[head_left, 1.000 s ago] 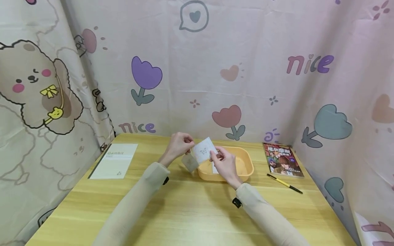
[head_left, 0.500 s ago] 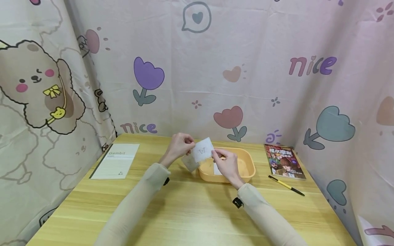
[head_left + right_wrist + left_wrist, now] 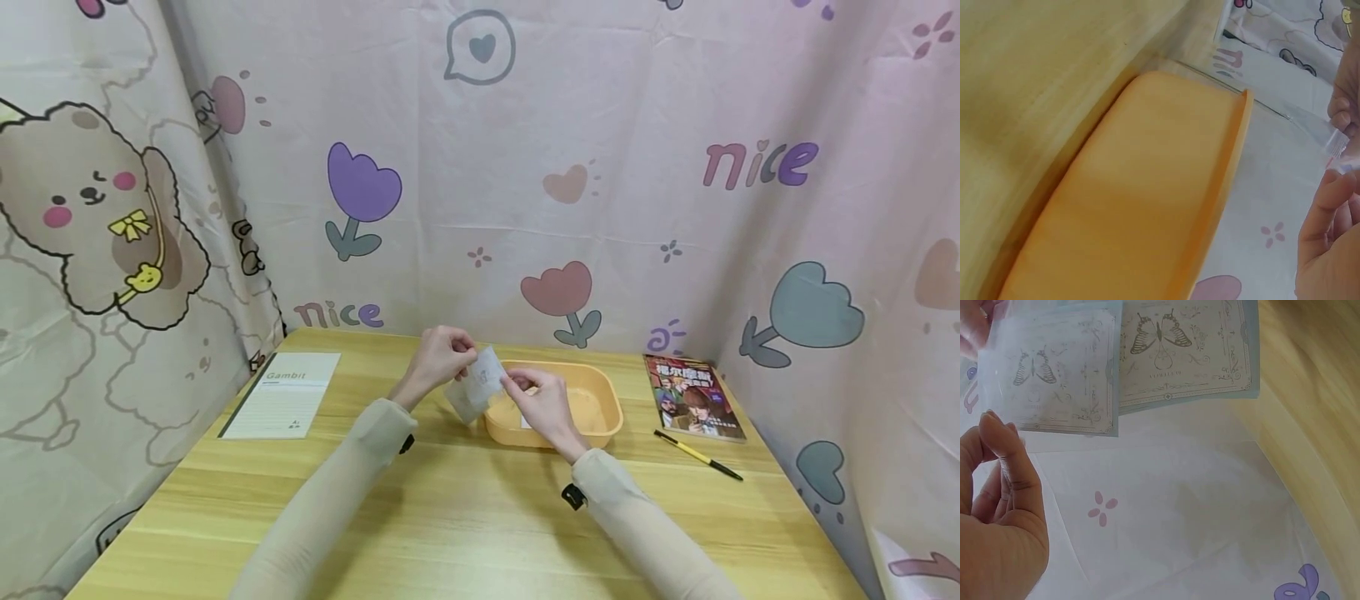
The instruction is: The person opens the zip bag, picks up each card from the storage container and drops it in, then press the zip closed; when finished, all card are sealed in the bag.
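Observation:
My left hand [image 3: 441, 360] and right hand [image 3: 546, 408] face each other above the left end of a yellow-orange plastic basin [image 3: 617, 417]. Between them is a clear plastic bag [image 3: 1316, 128] with a ridged edge, pinched by both hands with thumb and fingers. A butterfly-printed square sheet [image 3: 1047, 394] shows hazily at the bag. Behind it, in the left wrist view, lies a second butterfly-printed square [image 3: 1175, 356] with blue-grey edges; in the head view it hangs lower. Whether this second square is inside the bag I cannot tell. A white piece [image 3: 525, 423] shows in the basin, partly hidden by my right hand.
A pale notebook marked Gambit [image 3: 285, 396] lies on the left of the wooden table [image 3: 450, 533]. On the right are a colourful comic-style book [image 3: 693, 398] and a yellow-and-black pen [image 3: 697, 455]. A printed curtain [image 3: 480, 183] hangs behind the table.
My right hand has moved slightly left and down, towards my left hand. The printed square has turned and shifted left, overlapping the lower one more. My left hand has stayed nearly still.

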Available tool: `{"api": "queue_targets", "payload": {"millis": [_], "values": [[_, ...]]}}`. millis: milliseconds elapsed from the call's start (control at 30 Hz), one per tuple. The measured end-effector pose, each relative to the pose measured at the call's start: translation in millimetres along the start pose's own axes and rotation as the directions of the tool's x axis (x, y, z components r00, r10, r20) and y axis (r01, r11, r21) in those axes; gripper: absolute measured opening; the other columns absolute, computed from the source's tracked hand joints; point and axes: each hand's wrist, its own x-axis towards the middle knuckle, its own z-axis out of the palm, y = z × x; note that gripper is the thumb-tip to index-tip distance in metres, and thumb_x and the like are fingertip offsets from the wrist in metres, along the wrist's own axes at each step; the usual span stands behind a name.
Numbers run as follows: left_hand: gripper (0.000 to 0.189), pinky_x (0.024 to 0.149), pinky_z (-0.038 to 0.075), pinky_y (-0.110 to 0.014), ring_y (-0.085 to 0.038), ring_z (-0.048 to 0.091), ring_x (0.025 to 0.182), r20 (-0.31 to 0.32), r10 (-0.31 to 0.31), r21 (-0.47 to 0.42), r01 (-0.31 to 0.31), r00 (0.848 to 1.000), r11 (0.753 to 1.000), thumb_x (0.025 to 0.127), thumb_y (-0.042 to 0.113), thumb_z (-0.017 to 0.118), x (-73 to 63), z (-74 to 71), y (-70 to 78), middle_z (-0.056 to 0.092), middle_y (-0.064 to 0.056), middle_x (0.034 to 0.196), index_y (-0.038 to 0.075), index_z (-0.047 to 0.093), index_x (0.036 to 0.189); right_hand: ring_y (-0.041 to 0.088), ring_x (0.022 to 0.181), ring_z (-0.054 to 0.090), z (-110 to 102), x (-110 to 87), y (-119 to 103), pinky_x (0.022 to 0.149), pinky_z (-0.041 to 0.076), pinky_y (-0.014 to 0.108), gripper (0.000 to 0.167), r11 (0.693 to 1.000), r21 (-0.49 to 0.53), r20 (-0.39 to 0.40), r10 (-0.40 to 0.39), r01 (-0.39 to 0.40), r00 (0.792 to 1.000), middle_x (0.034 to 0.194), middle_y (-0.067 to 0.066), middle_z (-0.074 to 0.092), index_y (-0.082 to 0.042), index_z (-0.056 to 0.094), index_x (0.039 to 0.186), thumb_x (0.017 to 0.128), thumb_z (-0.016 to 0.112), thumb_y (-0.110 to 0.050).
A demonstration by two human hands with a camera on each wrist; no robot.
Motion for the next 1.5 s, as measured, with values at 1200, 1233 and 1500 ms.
{"api": "queue_targets", "payload": {"millis": [1200,1233,1500], "values": [[0.008,0.047,0.056,-0.029,-0.017,0.063,0.049,0.013,0.024,-0.011,-0.024,1.000,1.000,0.085,0.005,0.064,-2.7,-2.1,-1.3,0.070,-0.006,0.069,0.004,0.072,0.084,0.021,0.059,0.060,-9,12.6,25,0.047,0.050,0.025,0.024,0.930,0.234,0.226,0.230,-0.282,0.946,0.079,0.020,0.067,0.006,0.070,0.103,0.090,0.069,-0.014],[0.008,0.047,0.056,-0.029,-0.017,0.063,0.049,0.013,0.024,-0.011,-0.024,1.000,1.000,0.085,0.005,0.064,-2.8,-2.3,-1.4,0.070,-0.006,0.069,0.004,0.072,0.085,0.022,0.062,0.062,-11,13.9,28,0.048,0.051,0.024,0.025,0.922,0.244,0.240,0.242,-0.300,0.940,0.079,0.015,0.068,0.007,0.070,0.104,0.090,0.069,-0.014],[0.009,0.048,0.056,-0.028,-0.016,0.063,0.050,0.021,0.024,-0.015,-0.023,1.000,1.000,0.086,0.006,0.064,-2.4,-3.9,-1.6,0.071,-0.014,0.075,0.003,0.072,0.086,0.018,0.073,0.063,-32,26.4,53,0.058,0.053,0.023,0.023,0.912,0.199,0.333,0.283,-0.360,0.900,0.088,0.002,0.072,0.003,0.069,0.109,0.091,0.067,-0.012]]}}
